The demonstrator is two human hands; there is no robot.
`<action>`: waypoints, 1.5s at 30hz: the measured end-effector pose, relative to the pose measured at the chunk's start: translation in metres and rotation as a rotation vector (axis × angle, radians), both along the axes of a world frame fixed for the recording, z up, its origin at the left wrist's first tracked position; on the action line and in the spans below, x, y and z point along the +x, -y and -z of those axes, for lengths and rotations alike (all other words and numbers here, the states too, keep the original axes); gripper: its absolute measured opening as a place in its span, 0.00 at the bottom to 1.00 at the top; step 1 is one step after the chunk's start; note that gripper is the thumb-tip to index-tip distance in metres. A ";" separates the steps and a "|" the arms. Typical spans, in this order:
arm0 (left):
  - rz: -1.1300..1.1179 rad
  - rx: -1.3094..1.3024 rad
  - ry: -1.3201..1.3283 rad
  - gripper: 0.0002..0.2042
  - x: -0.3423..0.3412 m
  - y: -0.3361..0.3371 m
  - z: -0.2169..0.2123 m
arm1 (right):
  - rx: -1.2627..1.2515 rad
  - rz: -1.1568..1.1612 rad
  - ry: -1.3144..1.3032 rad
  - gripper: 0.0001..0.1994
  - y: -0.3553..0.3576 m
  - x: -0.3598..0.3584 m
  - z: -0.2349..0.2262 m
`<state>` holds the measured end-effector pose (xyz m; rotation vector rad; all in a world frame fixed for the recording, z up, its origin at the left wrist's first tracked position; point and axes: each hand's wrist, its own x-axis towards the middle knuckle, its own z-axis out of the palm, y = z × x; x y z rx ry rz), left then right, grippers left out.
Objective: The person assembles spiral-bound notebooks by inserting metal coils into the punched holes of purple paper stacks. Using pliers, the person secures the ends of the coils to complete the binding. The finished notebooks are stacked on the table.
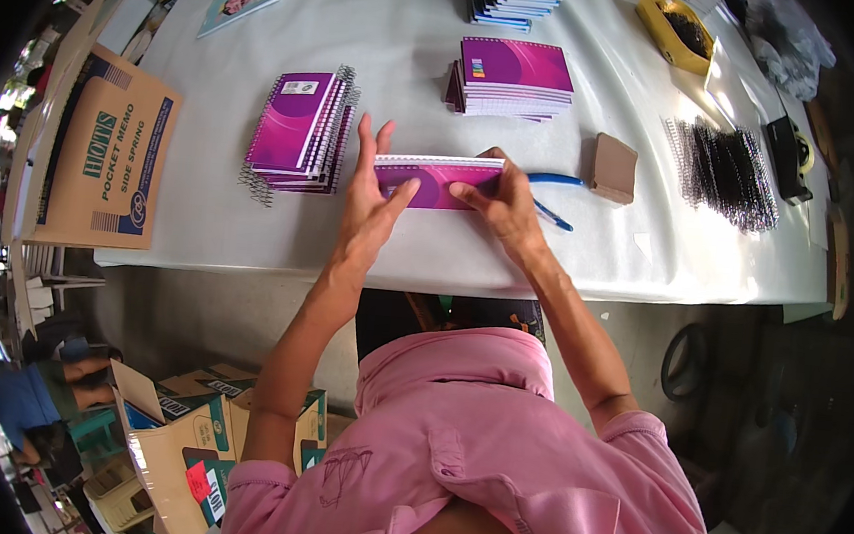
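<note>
A purple memo pad point(428, 187) is held level between my two hands just over the table's near part. White pages and a row of punched holes show along its far edge; no coil is seen in it. My left hand point(368, 187) grips the left end, thumb on the cover and two fingers pointing up. At the right end my right hand point(501, 198) closes round the pad, its thumb pressing the cover. Blue tool handles point(556, 179) lie beside my right hand, which hides the tool's other end. Left of my hands is a pile of coil-bound purple memo pads point(293, 126).
Beyond my hands stands a stack of purple pads point(515, 65), with blue-edged books point(518, 1) behind. Rightward are a brown block point(614, 168), black wire coils point(725, 175), a yellow tray point(657, 24) and a tape dispenser point(789, 155). A carton point(110, 157) borders the left.
</note>
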<state>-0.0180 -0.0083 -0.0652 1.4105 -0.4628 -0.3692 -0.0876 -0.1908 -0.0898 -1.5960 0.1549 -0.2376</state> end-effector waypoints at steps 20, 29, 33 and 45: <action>0.204 1.051 0.978 0.28 -0.020 0.043 -0.049 | -1.627 0.964 -0.409 0.13 0.320 -0.022 0.011; 0.285 1.115 0.813 0.28 -0.017 0.038 -0.065 | -1.563 0.651 -0.138 0.11 0.326 -0.030 -0.025; 0.234 1.006 0.922 0.27 -0.011 0.039 -0.055 | -1.565 0.604 -0.023 0.06 0.283 -0.027 -0.058; 0.269 1.089 0.862 0.24 -0.007 0.039 -0.058 | -0.413 -0.345 0.038 0.06 0.075 -0.009 -0.061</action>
